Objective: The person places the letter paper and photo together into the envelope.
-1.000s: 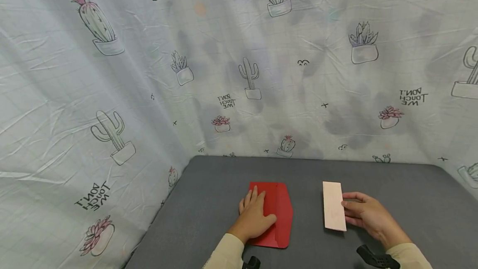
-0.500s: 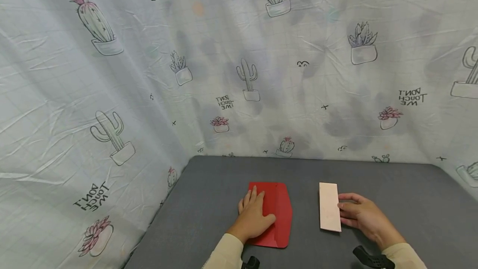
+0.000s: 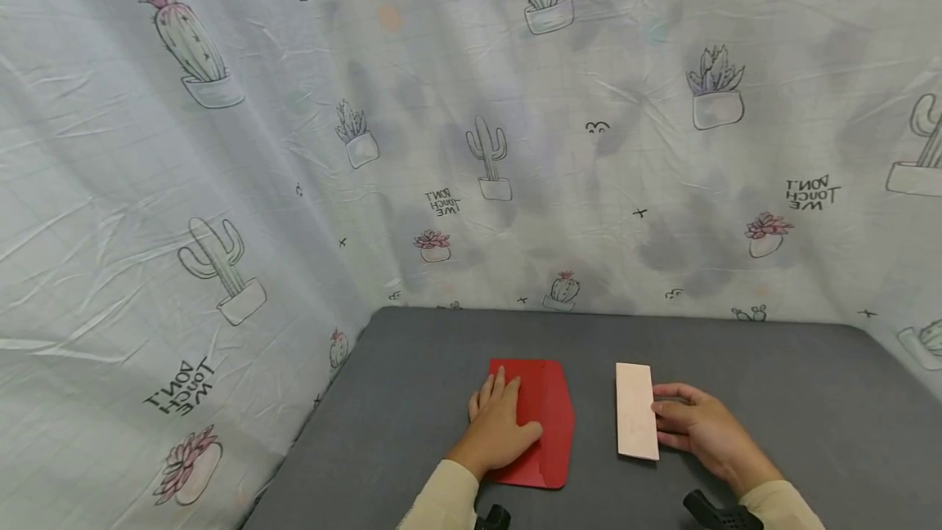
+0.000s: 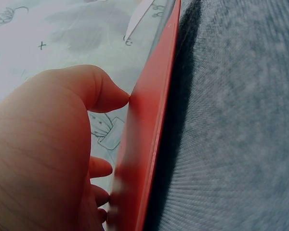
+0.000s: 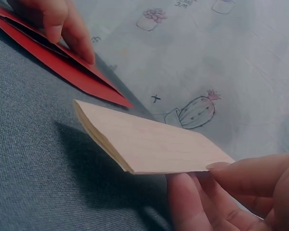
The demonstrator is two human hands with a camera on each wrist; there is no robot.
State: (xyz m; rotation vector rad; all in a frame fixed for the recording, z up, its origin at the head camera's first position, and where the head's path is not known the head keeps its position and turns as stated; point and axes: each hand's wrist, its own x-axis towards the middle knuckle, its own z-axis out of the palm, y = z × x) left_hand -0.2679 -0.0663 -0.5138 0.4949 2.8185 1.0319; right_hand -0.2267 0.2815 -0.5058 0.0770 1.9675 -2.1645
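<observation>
A red envelope [image 3: 553, 424] lies on the table with its flap folded out to the right. My left hand [image 3: 495, 430] rests on it with spread fingers; in the left wrist view the thumb tip [image 4: 113, 98] touches its face. The right wrist view shows a dark gap at the envelope's mouth. To the right, my right hand [image 3: 702, 429] pinches a folded pale paper [image 3: 636, 411] by its right edge, thumb above and fingers below. The paper [image 5: 154, 142] is held above the table, as its shadow shows, with layered folds at its near end. Envelope and paper are apart.
The grey table [image 3: 412, 383] extends around both hands, its rear edge against a pale curtain [image 3: 412, 64] printed with cacti. More curtain hangs along the left side. Each wrist wears a black strap [image 3: 724, 511].
My right hand has carried the folded paper left, closer to the envelope. The left hand and envelope stay almost where they were.
</observation>
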